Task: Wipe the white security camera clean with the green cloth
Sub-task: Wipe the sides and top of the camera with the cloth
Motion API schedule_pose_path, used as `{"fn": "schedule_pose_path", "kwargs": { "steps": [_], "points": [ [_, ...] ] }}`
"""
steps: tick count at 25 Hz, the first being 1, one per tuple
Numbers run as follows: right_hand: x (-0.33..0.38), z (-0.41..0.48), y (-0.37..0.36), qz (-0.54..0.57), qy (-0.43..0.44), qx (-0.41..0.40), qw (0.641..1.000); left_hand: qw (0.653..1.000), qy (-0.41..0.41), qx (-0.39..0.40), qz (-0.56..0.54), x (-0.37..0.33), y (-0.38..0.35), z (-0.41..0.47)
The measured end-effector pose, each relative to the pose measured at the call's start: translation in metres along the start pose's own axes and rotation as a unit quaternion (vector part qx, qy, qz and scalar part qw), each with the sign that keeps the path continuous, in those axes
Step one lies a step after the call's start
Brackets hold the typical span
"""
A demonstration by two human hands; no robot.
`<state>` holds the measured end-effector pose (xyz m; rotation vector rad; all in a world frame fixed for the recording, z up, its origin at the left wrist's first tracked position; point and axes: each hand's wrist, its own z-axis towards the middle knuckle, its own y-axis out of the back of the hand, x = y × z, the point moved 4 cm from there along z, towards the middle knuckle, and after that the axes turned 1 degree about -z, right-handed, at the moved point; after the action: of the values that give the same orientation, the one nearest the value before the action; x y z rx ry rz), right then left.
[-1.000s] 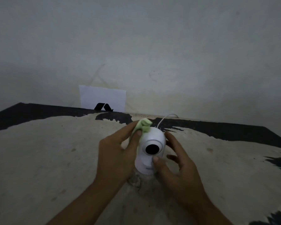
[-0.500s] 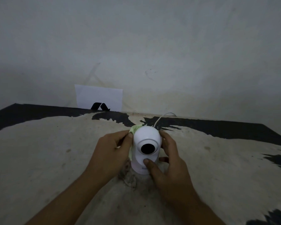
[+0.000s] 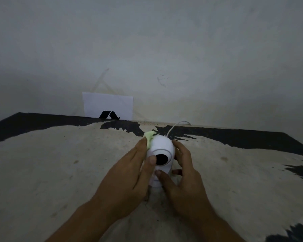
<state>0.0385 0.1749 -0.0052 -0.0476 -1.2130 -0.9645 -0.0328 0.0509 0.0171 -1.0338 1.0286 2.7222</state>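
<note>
In the head view, the left hand (image 3: 128, 179) is pressing the green cloth (image 3: 149, 138) (soft, crumpled) against the white security camera (image 3: 162, 154), its grip pinching the fabric between thumb and fingers. The smooth, rounded camera is standing upright between both hands on the rough, worn surface (image 3: 51, 163), pale with black patches. The right hand (image 3: 180, 179) is cupping the other side, its grip spread around the body. Beyond the grips, a thin white cable (image 3: 175, 124) is curving away.
</note>
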Motion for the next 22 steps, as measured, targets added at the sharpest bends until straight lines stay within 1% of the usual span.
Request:
{"fn": "schedule_pose_path", "kwargs": {
  "steps": [1,3,4,5,6,8,9,10,13,16,17,19,20,22],
  "points": [
    [-0.001,0.000,0.000,0.007,-0.008,0.001,1.000,1.000,-0.008,0.006,0.010,-0.003,0.000,-0.002],
    [0.001,0.001,-0.001,0.013,-0.015,0.014,1.000,0.996,-0.063,0.033,0.062,-0.013,-0.003,-0.005],
    [0.002,0.001,-0.001,0.010,-0.020,0.023,1.000,0.990,-0.097,0.040,0.095,-0.016,-0.005,-0.005],
    [0.002,0.002,-0.002,0.007,-0.023,0.031,0.999,0.987,-0.112,0.038,0.110,-0.016,-0.008,-0.005],
    [0.002,0.001,-0.002,0.008,-0.027,0.032,0.999,0.991,-0.093,0.030,0.091,-0.015,-0.009,-0.005],
    [0.000,0.001,-0.002,0.013,-0.038,0.023,0.999,1.000,0.021,-0.008,-0.010,-0.010,-0.007,-0.004],
    [-0.001,0.000,-0.003,0.006,-0.043,0.024,0.999,0.998,0.056,-0.011,-0.025,-0.006,-0.008,-0.006],
    [0.000,-0.001,-0.003,-0.004,-0.051,0.027,0.998,0.999,0.047,0.001,-0.012,-0.007,-0.009,-0.009],
    [0.001,0.001,-0.002,-0.018,-0.054,0.030,0.998,0.996,-0.037,0.063,0.054,-0.011,-0.009,-0.013],
    [0.003,0.006,-0.006,-0.027,-0.080,0.115,0.990,0.980,-0.096,0.101,0.142,-0.016,-0.006,-0.006],
    [0.002,0.007,-0.005,-0.021,-0.082,0.116,0.990,0.971,-0.118,0.113,0.177,-0.019,-0.008,-0.004],
    [0.001,0.007,-0.001,-0.004,-0.070,0.082,0.994,0.959,-0.147,0.116,0.213,-0.023,-0.009,-0.001],
    [0.000,0.005,0.000,-0.006,-0.058,0.066,0.996,0.957,-0.153,0.109,0.220,-0.022,-0.008,-0.001],
    [-0.002,0.001,0.000,-0.010,-0.047,0.050,0.998,0.964,-0.136,0.107,0.204,-0.016,-0.004,-0.004]
  ]
}}
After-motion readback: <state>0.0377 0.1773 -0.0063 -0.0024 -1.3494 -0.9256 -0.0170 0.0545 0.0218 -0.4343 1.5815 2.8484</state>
